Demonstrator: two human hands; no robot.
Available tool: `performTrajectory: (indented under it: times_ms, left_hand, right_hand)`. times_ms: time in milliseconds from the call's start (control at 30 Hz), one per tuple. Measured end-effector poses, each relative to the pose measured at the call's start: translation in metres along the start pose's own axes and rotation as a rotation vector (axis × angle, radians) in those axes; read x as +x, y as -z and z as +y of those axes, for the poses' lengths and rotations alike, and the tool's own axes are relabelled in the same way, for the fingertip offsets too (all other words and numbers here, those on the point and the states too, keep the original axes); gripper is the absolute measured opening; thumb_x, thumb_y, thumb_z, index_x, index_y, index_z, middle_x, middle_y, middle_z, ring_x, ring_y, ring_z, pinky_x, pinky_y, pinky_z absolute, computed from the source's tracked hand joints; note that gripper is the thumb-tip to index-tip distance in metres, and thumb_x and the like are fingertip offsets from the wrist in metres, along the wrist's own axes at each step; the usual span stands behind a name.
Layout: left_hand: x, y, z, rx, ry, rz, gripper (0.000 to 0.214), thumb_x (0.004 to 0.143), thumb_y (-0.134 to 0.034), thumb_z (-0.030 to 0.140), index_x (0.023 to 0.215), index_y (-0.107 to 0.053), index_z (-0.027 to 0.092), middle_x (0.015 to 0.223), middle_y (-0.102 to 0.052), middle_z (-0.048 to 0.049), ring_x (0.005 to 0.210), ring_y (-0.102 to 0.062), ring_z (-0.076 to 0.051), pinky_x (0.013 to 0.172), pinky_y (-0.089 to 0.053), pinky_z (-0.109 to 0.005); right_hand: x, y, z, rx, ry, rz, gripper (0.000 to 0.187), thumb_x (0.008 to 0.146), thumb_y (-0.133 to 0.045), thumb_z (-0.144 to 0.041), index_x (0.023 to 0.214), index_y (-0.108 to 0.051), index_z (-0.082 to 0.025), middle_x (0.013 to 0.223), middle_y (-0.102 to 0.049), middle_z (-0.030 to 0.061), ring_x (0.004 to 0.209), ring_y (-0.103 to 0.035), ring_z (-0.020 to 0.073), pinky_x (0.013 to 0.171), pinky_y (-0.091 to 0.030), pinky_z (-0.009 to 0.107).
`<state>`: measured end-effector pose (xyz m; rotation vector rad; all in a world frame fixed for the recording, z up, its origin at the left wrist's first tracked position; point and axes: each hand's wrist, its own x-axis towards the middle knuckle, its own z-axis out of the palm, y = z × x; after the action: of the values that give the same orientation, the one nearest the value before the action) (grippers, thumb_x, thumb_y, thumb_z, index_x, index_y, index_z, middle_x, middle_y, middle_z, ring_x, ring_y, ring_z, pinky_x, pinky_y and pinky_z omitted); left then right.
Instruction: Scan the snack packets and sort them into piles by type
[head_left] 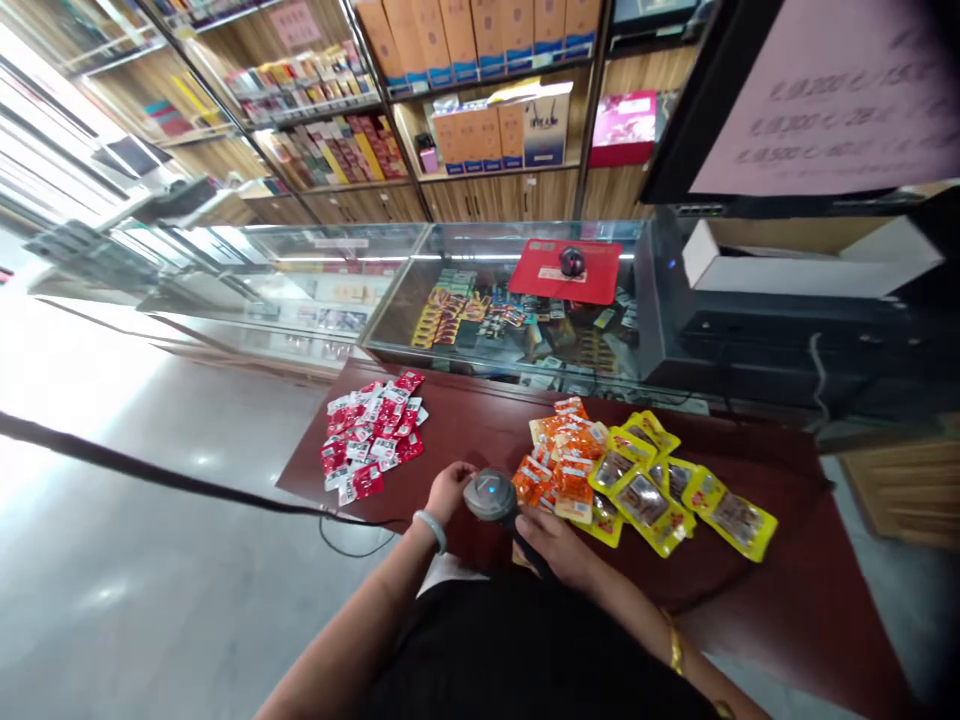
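Watching my right hand (556, 545) wrapped round the scanner (491, 494), beside orange packets (574, 460) | left hand (448, 490) half-curled, I can't tell its grip | pink sign (825, 110) shows 200, 300, 500

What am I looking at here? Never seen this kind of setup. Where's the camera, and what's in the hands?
No robot here: the one picture comes from a camera worn on a person's head, looking forward and down. Both bare hands are that person's own. The right hand grips the dark handle of what looks like a handheld scanner. The left hand is beside its grey head; I can't tell whether it holds anything. On the reddish-brown table lie red-and-white packets at left, then orange packets and yellow packets at right. Beyond is a glass display case.
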<state>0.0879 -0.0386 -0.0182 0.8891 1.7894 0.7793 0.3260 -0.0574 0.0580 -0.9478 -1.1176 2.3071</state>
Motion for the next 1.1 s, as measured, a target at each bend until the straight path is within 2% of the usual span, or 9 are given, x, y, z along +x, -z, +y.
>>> performTrajectory:
  times_ms: [133,200,333,400,567,700,900,1000,1100]
  left_hand:
    - [0.023,0.057,-0.019,0.064,-0.103,0.067,0.023,0.071,-0.066,0.036,0.084,-0.065,0.018,0.083,-0.071,-0.0063,0.077,-0.066,-0.019,0.076,-0.051,-0.031]
    - [0.04,0.091,-0.019,0.084,-0.16,0.184,0.026,0.074,-0.064,0.036,0.092,-0.063,0.018,0.09,-0.07,-0.0065,0.082,-0.066,-0.019,0.08,-0.05,-0.032]
    - [0.085,0.149,0.003,0.226,-0.165,0.549,0.033,0.084,-0.054,0.042,0.105,-0.057,0.016,0.102,-0.065,-0.0114,0.101,-0.062,-0.024,0.092,-0.046,-0.039]
    - [0.109,0.166,0.02,0.352,-0.158,0.603,0.038,0.087,-0.05,0.044,0.111,-0.056,0.015,0.112,-0.063,-0.0163,0.115,-0.056,-0.029,0.099,-0.04,-0.044]
    - [0.161,0.184,0.049,0.574,-0.089,0.451,0.055,0.085,-0.053,0.046,0.127,-0.05,0.011,0.138,-0.046,-0.0272,0.131,-0.039,-0.043,0.102,-0.031,-0.056]
    - [0.185,0.198,0.051,0.783,-0.073,0.271,0.048,0.081,-0.057,0.044,0.115,-0.056,0.011,0.131,-0.051,-0.0266,0.129,-0.039,-0.044,0.101,-0.032,-0.054]
    - [0.195,0.204,0.058,0.989,-0.082,0.208,0.054,0.071,-0.068,0.042,0.113,-0.055,0.01,0.125,-0.054,-0.0238,0.124,-0.045,-0.039,0.1,-0.035,-0.047]
    - [0.192,0.197,0.066,1.02,-0.155,0.217,0.041,0.076,-0.063,0.037,0.109,-0.055,0.014,0.119,-0.06,-0.0207,0.122,-0.048,-0.036,0.099,-0.035,-0.046]
    - [0.183,0.181,0.064,0.926,-0.178,0.185,0.026,0.082,-0.056,0.031,0.105,-0.055,0.018,0.101,-0.067,-0.0153,0.108,-0.059,-0.031,0.091,-0.041,-0.04]
  right_hand:
    - [0.031,-0.034,0.004,-0.157,0.008,0.085,0.055,0.079,-0.056,-0.073,0.092,-0.058,-0.019,0.06,-0.053,-0.0042,0.046,-0.045,0.0087,0.043,-0.033,0.021]
    - [0.046,-0.05,0.006,-0.21,0.044,0.171,0.056,0.077,-0.059,-0.072,0.096,-0.061,-0.018,0.062,-0.054,-0.003,0.05,-0.047,0.0097,0.046,-0.036,0.021]
    - [0.072,-0.077,0.01,-0.144,-0.017,0.269,0.061,0.077,-0.056,-0.074,0.104,-0.06,-0.019,0.055,-0.049,-0.0049,0.04,-0.038,0.0089,0.038,-0.026,0.022]
    - [0.084,-0.086,0.01,-0.151,-0.02,0.313,0.06,0.077,-0.058,-0.072,0.107,-0.06,-0.02,0.054,-0.051,-0.0046,0.04,-0.039,0.0096,0.038,-0.027,0.022]
    - [0.11,-0.099,0.007,-0.17,-0.051,0.425,0.06,0.074,-0.06,-0.073,0.103,-0.061,-0.02,0.056,-0.054,-0.0037,0.041,-0.043,0.0109,0.04,-0.029,0.023]
    - [0.122,-0.099,0.008,-0.172,-0.077,0.489,0.062,0.073,-0.059,-0.074,0.102,-0.06,-0.02,0.053,-0.051,-0.0056,0.039,-0.039,0.0092,0.038,-0.028,0.022]
    - [0.126,-0.09,0.008,-0.128,-0.109,0.518,0.062,0.07,-0.06,-0.076,0.095,-0.059,-0.019,0.051,-0.048,-0.0072,0.037,-0.038,0.0076,0.036,-0.027,0.021]
    - [0.124,-0.08,0.006,-0.083,-0.116,0.489,0.062,0.07,-0.06,-0.076,0.096,-0.058,-0.02,0.05,-0.049,-0.0076,0.036,-0.037,0.0074,0.036,-0.027,0.02]
    - [0.121,-0.067,0.007,-0.057,-0.113,0.441,0.061,0.07,-0.059,-0.078,0.094,-0.056,-0.021,0.05,-0.049,-0.0083,0.035,-0.037,0.0069,0.035,-0.028,0.02]
